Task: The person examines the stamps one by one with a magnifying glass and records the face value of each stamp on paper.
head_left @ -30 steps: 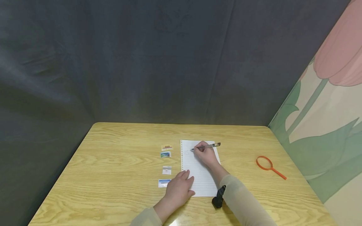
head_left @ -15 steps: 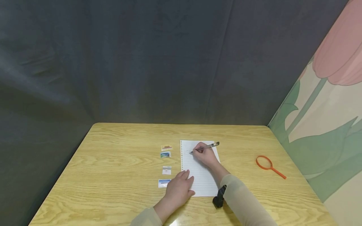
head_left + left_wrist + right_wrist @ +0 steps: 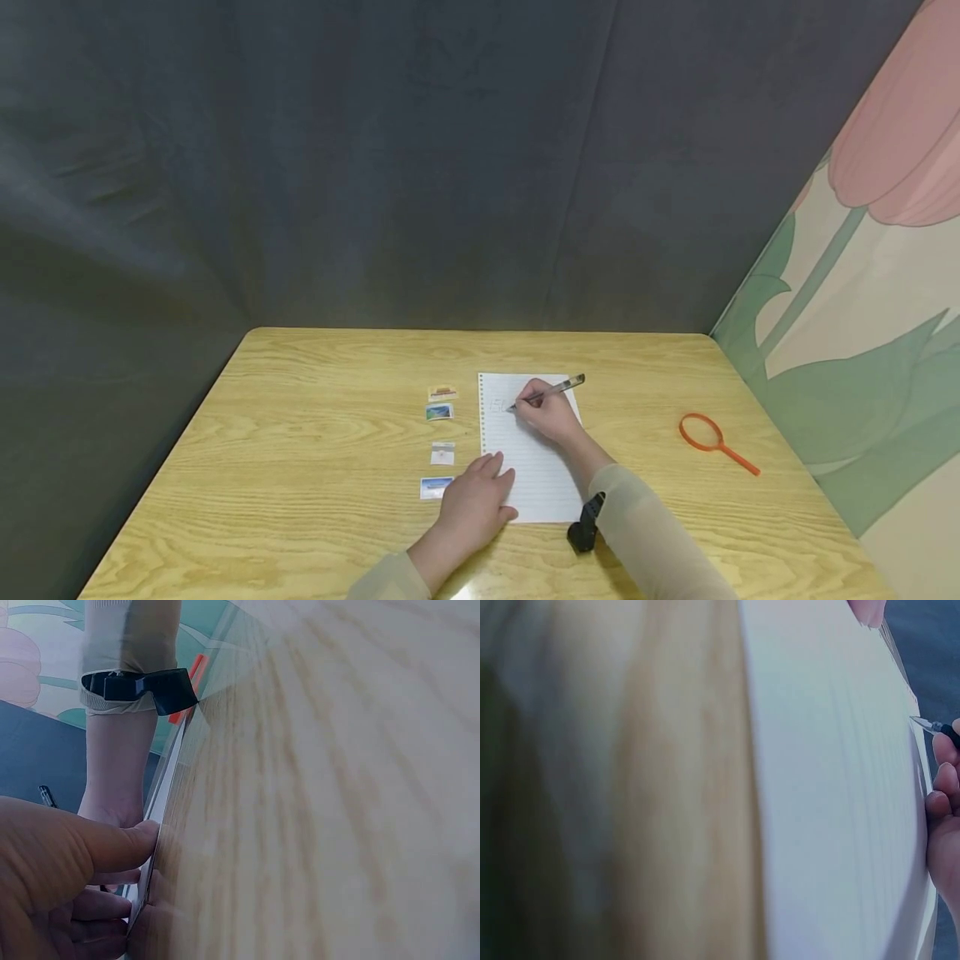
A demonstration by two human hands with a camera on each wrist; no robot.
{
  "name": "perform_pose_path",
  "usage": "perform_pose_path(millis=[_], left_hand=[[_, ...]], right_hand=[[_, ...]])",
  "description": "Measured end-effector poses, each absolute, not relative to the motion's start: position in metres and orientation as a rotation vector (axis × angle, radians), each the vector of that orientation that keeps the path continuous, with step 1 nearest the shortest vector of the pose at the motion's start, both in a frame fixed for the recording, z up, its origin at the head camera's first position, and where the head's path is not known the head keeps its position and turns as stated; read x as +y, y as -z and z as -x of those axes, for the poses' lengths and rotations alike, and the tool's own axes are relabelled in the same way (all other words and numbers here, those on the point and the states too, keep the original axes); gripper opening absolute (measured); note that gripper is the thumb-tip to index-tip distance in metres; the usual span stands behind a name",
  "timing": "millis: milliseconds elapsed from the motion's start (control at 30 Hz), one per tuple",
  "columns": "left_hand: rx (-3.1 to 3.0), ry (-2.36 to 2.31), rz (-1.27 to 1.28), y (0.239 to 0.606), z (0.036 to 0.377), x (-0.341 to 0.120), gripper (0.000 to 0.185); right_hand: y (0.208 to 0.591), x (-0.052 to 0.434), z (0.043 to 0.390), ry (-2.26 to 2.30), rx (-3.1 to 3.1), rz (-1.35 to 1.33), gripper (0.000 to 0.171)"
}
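Note:
My right hand (image 3: 549, 414) pinches a pen (image 3: 557, 389), its tip at the upper left of a lined sheet of paper (image 3: 536, 483) with punched holes down its left side. Faint handwriting shows left of the tip. In the right wrist view the metal nib of the pen (image 3: 925, 724) points at the paper, and the fingers curl at the right edge. My left hand (image 3: 477, 500) rests flat on the lower left edge of the sheet, fingers spread a little. In the left wrist view, the thumb of the left hand (image 3: 67, 862) lies along the paper's edge.
Left of the sheet lie several small picture stamps, among them a green-blue one (image 3: 439, 412), a grey-white one (image 3: 442, 453) and a blue one (image 3: 435, 488) close to my left hand. An orange magnifying glass (image 3: 712, 442) is at the right. A dark curtain (image 3: 450, 167) hangs behind the table.
The pen tip has dipped and then shifted slightly right along the line, leaving more marks on the paper. My left hand stays put.

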State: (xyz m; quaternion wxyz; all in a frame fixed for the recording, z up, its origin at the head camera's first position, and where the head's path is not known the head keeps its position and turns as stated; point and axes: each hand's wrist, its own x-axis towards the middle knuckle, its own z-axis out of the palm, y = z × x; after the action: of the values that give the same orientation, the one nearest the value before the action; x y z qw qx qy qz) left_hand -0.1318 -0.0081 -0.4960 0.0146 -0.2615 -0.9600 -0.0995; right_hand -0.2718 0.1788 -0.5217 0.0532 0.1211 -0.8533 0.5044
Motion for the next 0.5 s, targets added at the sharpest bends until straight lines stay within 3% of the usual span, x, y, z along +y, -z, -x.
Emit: perform_pose_path(millis=[500], left_hand=[[-2.980,0.309,0.828,0.4969,0.1324,-0.0089,0.055]], right_hand=[[0.5207,0.1742,0.2737,-1.475,-2.585,-0.176,0.005]])
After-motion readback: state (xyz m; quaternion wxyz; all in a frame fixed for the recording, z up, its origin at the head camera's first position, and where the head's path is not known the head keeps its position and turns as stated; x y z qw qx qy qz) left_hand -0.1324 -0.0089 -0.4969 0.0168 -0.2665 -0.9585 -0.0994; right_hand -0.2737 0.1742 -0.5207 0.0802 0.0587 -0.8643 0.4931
